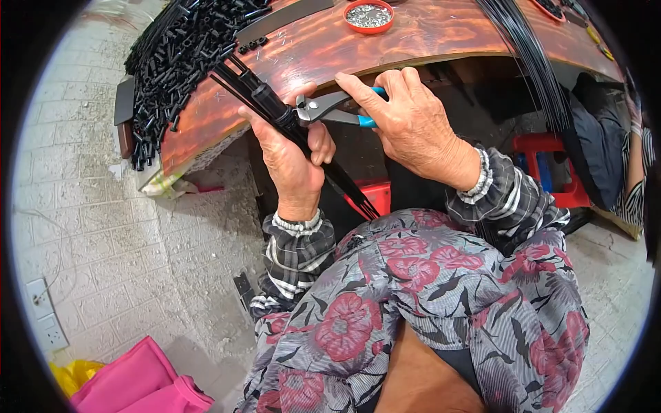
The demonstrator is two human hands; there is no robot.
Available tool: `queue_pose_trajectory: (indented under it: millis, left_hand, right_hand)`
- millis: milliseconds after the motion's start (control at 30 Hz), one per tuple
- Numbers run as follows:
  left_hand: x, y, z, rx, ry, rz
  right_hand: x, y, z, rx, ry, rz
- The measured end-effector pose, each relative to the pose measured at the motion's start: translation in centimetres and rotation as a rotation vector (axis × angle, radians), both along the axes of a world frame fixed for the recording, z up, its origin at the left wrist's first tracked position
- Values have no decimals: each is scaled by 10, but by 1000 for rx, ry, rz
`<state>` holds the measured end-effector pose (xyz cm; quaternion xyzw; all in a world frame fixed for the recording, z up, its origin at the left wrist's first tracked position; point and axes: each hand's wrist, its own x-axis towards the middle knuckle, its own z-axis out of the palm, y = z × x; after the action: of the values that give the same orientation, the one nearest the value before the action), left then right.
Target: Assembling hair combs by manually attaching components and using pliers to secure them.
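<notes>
My left hand is closed around a black umbrella frame, a slanting bundle of thin ribs gathered about a dark plastic collar. Its lower end runs down toward my lap. In my right hand are pliers with metal jaws and blue handles, my fingers wrapped round the grips. The jaws meet the frame just beside the collar, close to my left fingertips. Whatever lies between the jaws is too small to make out.
A heap of black plastic tubes covers the table's left end. Farther back on the wooden table stands a red dish of small metal pieces. Long black rods overhang its edge at right, near a red stool and another person's arm.
</notes>
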<state>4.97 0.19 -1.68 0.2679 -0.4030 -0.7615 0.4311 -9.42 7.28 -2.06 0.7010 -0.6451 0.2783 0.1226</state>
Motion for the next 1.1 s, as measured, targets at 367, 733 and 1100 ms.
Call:
queue_pose_trajectory:
  millis: [367, 733, 1100]
  left_hand:
    - [-2, 16, -11, -164, 225, 37]
    - [1, 21, 0, -259, 59, -124]
    - [-2, 35, 3, -199, 177, -170]
  right_hand:
    - [-61, -29, 57, 1253, -773, 687]
    - [-49, 15, 61, 99, 205, 280]
    - [-75, -7, 67, 1626, -847, 634]
